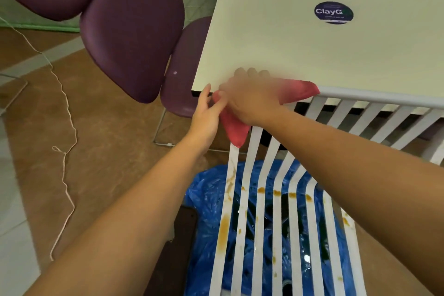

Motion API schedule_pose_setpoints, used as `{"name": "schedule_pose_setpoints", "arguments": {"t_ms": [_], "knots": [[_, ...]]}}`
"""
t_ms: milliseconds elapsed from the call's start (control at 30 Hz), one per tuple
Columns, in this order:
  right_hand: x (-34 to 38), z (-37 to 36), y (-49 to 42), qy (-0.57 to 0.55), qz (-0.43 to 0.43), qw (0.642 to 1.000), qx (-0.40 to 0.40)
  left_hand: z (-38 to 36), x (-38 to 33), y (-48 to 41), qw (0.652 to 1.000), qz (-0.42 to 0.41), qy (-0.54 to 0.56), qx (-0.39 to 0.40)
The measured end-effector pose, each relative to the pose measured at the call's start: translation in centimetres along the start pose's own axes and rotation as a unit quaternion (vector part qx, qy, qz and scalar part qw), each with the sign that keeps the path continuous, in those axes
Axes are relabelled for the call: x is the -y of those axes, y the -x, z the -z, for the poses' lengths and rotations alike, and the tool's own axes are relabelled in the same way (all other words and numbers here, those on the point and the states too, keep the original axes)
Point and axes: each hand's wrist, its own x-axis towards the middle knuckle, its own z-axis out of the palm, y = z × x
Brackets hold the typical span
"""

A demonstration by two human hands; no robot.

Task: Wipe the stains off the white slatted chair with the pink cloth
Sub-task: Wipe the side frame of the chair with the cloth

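The white slatted chair (260, 235) fills the lower right, and its slats run from the top rail near the table down toward me. Orange-brown stains (224, 228) mark several slats low down. The pink cloth (236, 131) lies over the chair's upper left corner, one end hanging down the leftmost slat, the other end (304, 90) stretched along the top rail. My right hand (249, 97), blurred, lies on top of the cloth. My left hand (206, 110) pinches the cloth's left edge at the chair corner.
A cream table (312, 38) with a round dark sticker (334, 12) stands right behind the chair's top rail. Purple chairs (132, 31) stand to the left. Blue plastic sheeting (209, 199) lies under the slats. A thin cord (64, 146) trails over the brown floor.
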Motion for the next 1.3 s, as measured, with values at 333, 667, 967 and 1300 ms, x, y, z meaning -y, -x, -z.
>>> {"name": "schedule_pose_setpoints", "arguments": {"t_ms": [333, 667, 967, 1300], "knots": [[-0.7, -0.8, 0.4, -0.010, 0.036, 0.999, -0.035, 0.6, 0.5, -1.3, 0.995, 0.013, -0.098, 0.011], [-0.6, -3.9, 2.0, 0.059, 0.086, 0.992, -0.077, 1.3, 3.2, 1.1, 0.993, 0.081, -0.060, 0.056], [0.2, -5.9, 3.2, 0.077, 0.100, 0.990, -0.066, 2.6, 7.3, 3.3, 0.992, 0.105, -0.065, -0.024], [5.8, -12.3, 10.4, -0.020, 0.109, 0.992, 0.058, 4.1, 13.4, 8.0, 0.970, 0.190, -0.131, -0.076]]}}
